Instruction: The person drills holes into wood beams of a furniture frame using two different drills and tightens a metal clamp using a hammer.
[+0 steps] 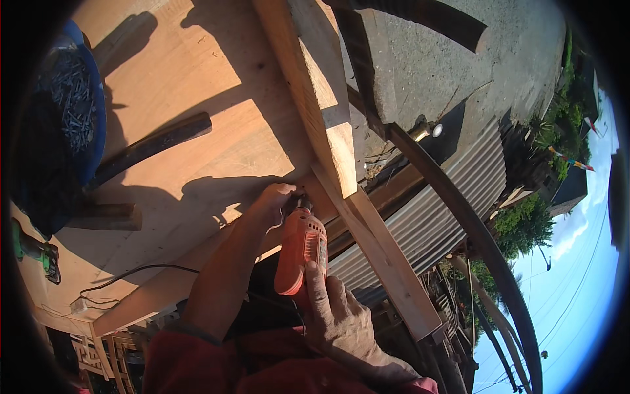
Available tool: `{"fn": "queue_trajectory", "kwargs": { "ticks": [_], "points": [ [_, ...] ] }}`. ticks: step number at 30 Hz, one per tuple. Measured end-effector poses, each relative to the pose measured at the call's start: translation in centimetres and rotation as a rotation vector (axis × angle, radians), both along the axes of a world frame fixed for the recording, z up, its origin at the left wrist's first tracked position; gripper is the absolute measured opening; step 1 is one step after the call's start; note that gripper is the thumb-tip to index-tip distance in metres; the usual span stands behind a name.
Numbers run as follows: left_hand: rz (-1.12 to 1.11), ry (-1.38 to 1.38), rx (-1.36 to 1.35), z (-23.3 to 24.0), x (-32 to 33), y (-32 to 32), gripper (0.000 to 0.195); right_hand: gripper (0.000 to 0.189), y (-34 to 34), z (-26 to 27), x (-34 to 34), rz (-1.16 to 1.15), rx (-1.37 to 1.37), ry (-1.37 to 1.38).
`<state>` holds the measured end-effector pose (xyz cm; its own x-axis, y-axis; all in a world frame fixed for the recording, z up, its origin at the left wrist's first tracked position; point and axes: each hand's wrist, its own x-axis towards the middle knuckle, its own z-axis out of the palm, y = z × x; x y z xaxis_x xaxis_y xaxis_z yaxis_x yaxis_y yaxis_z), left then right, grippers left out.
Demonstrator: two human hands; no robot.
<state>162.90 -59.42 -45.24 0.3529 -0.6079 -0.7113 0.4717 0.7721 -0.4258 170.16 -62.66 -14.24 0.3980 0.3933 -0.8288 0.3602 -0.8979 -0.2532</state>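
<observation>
My right hand (339, 315) is wrapped around the handle of an orange corded power drill (300, 251), its thumb lying along the back of the housing. The drill's chuck (302, 201) points away from me, close to the inner face of a wooden edge board (322, 194). Beside the chuck is my left hand (276, 199), its fingers bent; whether they pinch the bit, the chuck or the board is hidden. A thick squared timber (325, 123) rises past the drill tip and meets another wooden beam (393, 266) near the corner. Plywood (197, 152) spreads out to the left.
On the plywood sit a blue basin (102, 123) of nails, a dark wooden handle (162, 140), a shorter wooden piece (110, 216) and a green tool (47, 256). A black cord (147, 267) crosses the panel. Corrugated metal sheeting (408, 212) and a curved bar (472, 221) lie rightward.
</observation>
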Motion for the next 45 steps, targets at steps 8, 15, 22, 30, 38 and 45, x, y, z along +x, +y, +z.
{"fn": "queue_trajectory", "kwargs": {
  "ticks": [8,15,22,30,38,45],
  "points": [
    [-0.142,0.075,0.08,-1.2,1.2,-1.4,0.024,0.066,-0.9,-1.0,1.4,-0.064,0.035,-0.058],
    [-0.279,-0.012,0.569,6.1,1.4,3.5,0.028,0.062,-2.4,-2.8,1.6,-0.182,0.017,-0.117],
    [0.334,-0.913,1.569,14.9,1.3,1.6,0.035,0.058,-2.4,-3.0,0.4,-0.293,-0.024,-0.126],
    [0.486,-0.789,1.546,14.4,2.2,0.2,0.023,0.045,-3.5,-3.0,0.4,0.046,-0.184,-0.17],
    [0.439,-0.75,1.547,14.5,2.2,0.6,0.023,0.051,-1.8,-2.9,1.0,-0.078,-0.227,-0.139],
    [0.449,-0.733,1.546,14.2,2.3,0.4,0.024,0.054,-1.6,-3.0,1.3,-0.124,-0.227,-0.123]
  ]
}}
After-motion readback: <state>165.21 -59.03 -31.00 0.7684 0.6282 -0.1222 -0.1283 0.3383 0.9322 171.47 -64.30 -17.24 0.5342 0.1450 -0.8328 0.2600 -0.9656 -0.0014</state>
